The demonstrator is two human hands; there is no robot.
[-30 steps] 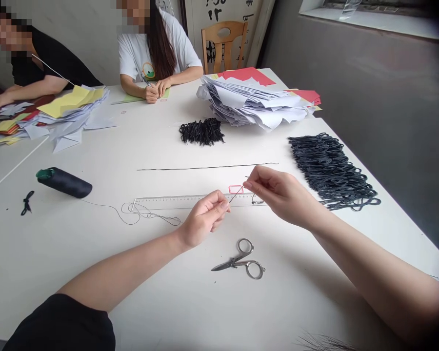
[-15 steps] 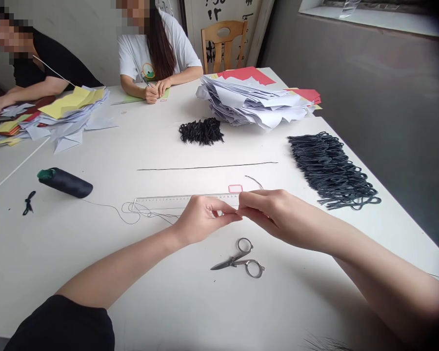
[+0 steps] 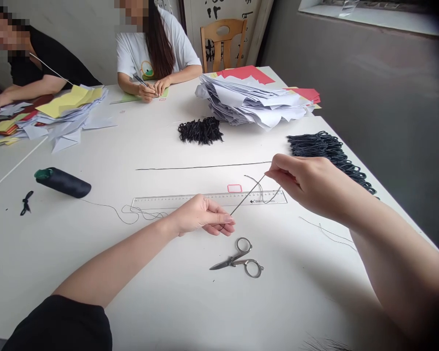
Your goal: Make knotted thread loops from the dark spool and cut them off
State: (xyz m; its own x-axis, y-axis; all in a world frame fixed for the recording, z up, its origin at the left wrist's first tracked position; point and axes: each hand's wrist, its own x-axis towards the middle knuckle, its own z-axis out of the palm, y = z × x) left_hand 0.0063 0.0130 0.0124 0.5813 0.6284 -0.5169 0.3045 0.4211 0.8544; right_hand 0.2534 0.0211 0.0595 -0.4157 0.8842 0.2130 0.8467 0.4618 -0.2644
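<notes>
A dark thread (image 3: 248,194) runs taut and slanting between my two hands. My left hand (image 3: 205,216) pinches its lower end between thumb and fingers. Higher and to the right, my right hand (image 3: 296,175) is closed on the upper end. Beneath the thread lies a clear ruler (image 3: 219,198). Nearer me, small metal scissors (image 3: 237,260) rest with their blades pointing left. A black spool of thread (image 3: 64,182) lies on its side at the left, a loose strand trailing from it toward my left hand. Another thread (image 3: 201,167) is stretched straight beyond the ruler.
A bundle of black looped cords (image 3: 200,130) lies mid-table; a larger bundle (image 3: 318,146) is partly behind my right hand. Stacked papers (image 3: 249,100) stand at the back. Two people sit across the white table (image 3: 161,302); one holds a pen. A small knotted cord (image 3: 27,203) lies left.
My hands were together over the ruler. My right hand has moved up and right, drawing the thread out between them. The left hand has moved slightly down.
</notes>
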